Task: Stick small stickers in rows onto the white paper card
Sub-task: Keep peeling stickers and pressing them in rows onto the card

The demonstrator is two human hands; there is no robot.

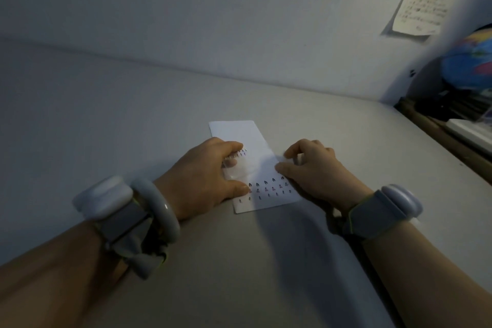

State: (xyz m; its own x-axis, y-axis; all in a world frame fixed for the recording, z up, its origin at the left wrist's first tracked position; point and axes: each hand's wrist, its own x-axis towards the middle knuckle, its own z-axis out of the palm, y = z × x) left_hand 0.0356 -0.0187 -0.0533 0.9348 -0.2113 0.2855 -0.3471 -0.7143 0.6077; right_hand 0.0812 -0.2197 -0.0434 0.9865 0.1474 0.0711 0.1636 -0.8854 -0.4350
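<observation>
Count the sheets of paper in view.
2: the white paper card on the table under both hands, and a handwritten note on the wall, upper right. Others may be hidden.
</observation>
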